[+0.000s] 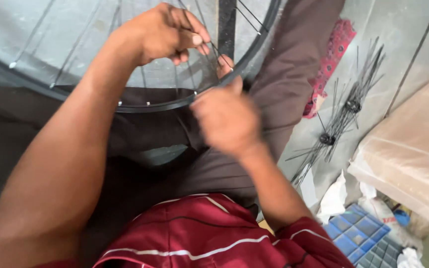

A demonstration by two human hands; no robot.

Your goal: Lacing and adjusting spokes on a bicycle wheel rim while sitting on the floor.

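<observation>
- Across the lap of the seated person, a black bicycle wheel rim [150,106] is held, its thin spokes [75,44] running up toward the top edge of the view.
- Inside the rim, a spoke is pinched by the curled fingers of the left hand [162,32].
- At the rim's near edge the right hand [227,119] is blurred; its grip cannot be told.
- On the floor to the right, hubs with loose spokes [341,116] are seen, near a blue tray [358,235].
</observation>
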